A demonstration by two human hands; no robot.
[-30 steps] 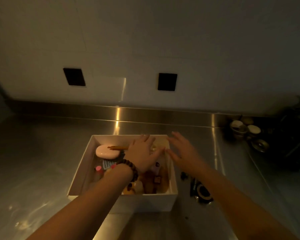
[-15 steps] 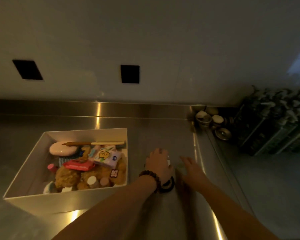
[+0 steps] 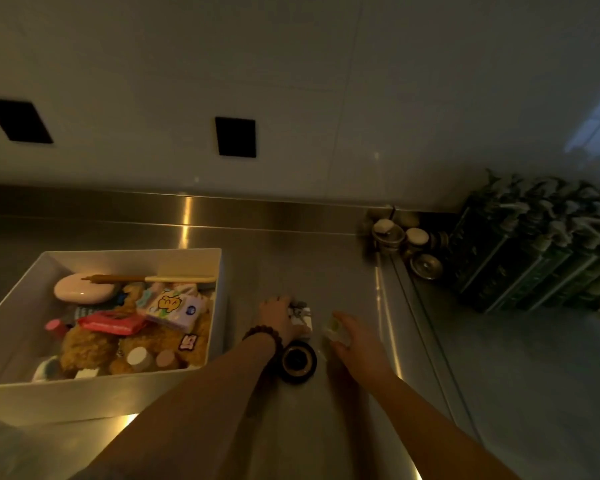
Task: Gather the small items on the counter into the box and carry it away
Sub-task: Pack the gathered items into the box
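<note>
A white box (image 3: 94,396) stands on the steel counter at the left. It holds a plush toy, a pink oval case, a pen, tissue packets and small bottles. Right of the box, my left hand (image 3: 277,318), with a bead bracelet on its wrist, grips a small white packet (image 3: 301,317) on the counter. My right hand (image 3: 355,339) curls around a small pale item (image 3: 331,330) just beside it. A black round roll (image 3: 298,362) lies on the counter between my wrists.
Small cups and a metal dish (image 3: 425,266) sit in the back right corner. Dark green spray bottles (image 3: 534,244) stand in rows on the lower surface at the right. The wall behind carries two black sockets (image 3: 235,136).
My hands left the box and moved right to the loose items on the counter. Since half a second ago, their fingers have closed on the packet and the pale item.
</note>
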